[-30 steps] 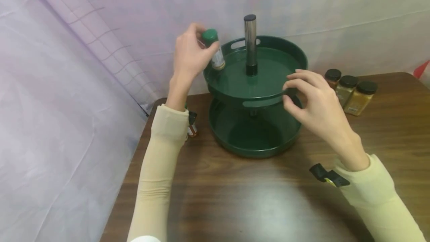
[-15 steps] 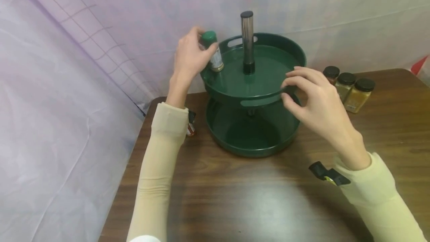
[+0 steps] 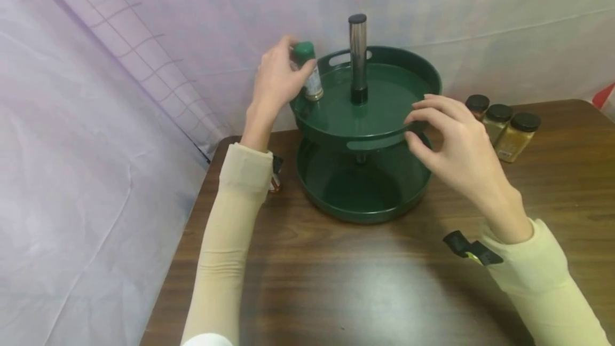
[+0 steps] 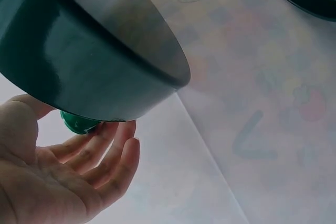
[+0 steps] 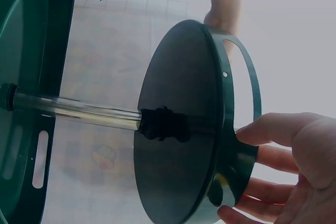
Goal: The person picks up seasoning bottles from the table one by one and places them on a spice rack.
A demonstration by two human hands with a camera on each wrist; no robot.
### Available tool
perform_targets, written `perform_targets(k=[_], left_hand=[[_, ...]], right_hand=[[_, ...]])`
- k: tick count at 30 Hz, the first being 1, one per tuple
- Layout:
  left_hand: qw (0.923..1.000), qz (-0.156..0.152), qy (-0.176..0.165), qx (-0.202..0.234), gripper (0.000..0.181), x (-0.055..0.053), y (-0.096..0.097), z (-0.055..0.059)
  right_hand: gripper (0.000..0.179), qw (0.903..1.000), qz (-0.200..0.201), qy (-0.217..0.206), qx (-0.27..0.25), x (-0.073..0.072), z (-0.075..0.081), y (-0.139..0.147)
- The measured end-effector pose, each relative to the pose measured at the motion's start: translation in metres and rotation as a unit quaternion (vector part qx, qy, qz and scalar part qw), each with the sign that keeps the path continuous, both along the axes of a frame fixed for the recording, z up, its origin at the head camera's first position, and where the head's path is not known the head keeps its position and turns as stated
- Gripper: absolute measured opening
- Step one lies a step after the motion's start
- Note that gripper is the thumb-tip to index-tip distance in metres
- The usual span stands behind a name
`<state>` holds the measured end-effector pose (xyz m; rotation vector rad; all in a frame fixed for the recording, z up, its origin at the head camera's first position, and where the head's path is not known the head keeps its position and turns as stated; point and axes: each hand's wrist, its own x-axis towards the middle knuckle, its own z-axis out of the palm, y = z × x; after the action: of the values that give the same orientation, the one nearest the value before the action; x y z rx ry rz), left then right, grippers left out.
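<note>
Pale plastic sheeting [image 3: 96,138] is hung behind and to the left of a dark wood-grain counter [image 3: 365,282]. A green two-tier turntable rack [image 3: 365,175] is set on the counter near its back edge, with a metal centre post [image 3: 357,52] rising through the upper tray [image 3: 375,116].

A small spice jar with a green cap [image 3: 307,71] is held by the left hand [image 3: 276,81] at the left rim of the upper tray. The fingers are curled round the jar's cap and upper body; the jar is upright, and its base is seen at or just above the tray floor, though contact cannot be confirmed. In the left wrist view only the green cap [image 4: 79,123] is visible beyond the palm [image 4: 52,177], the rest being hidden by the tray's underside.

The front right rim of the upper tray is pinched by the right hand [image 3: 456,143], thumb below and fingers [image 5: 273,129] over the edge, as confirmed in the right wrist view.

Three black-capped spice jars [image 3: 502,127] are noted in a row on the counter, to the right of the rack. Another small jar [image 3: 275,175] is partly hidden behind the left sleeve [image 3: 226,250].
</note>
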<state>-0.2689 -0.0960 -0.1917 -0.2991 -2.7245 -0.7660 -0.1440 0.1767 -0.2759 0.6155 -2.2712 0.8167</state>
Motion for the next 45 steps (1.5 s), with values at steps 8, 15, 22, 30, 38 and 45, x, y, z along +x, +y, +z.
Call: perform_targets(k=[8, 15, 22, 30, 38, 45], left_hand=[[1.0, 0.001, -0.003, -0.007, 0.06, 0.0, -0.003, 0.0], [0.9998, 0.017, 0.012, 0.001, 0.068, 0.007, -0.012, 0.003], [0.9991, 0.037, 0.019, -0.002, 0.068, 0.02, -0.017, 0.008], [0.9989, 0.033, 0.032, 0.005, 0.068, 0.035, -0.025, 0.007], [0.9978, 0.03, 0.059, 0.005, 0.065, 0.05, -0.036, 0.001], [0.9962, 0.024, 0.083, 0.009, 0.064, 0.059, -0.047, -0.006]], right_hand=[[0.02, 0.9999, 0.004, 0.004, -0.01, -0.003, -0.003, -0.001], [0.021, 0.9999, 0.008, 0.012, -0.009, -0.007, -0.004, -0.002], [0.022, 0.9998, 0.007, 0.015, -0.007, -0.009, -0.004, -0.001], [0.023, 0.9997, 0.003, 0.024, -0.003, -0.01, -0.005, 0.0], [0.025, 0.9992, 0.007, 0.038, -0.001, -0.011, -0.006, -0.001], [0.026, 0.9987, 0.01, 0.049, 0.002, -0.01, -0.007, -0.002]])
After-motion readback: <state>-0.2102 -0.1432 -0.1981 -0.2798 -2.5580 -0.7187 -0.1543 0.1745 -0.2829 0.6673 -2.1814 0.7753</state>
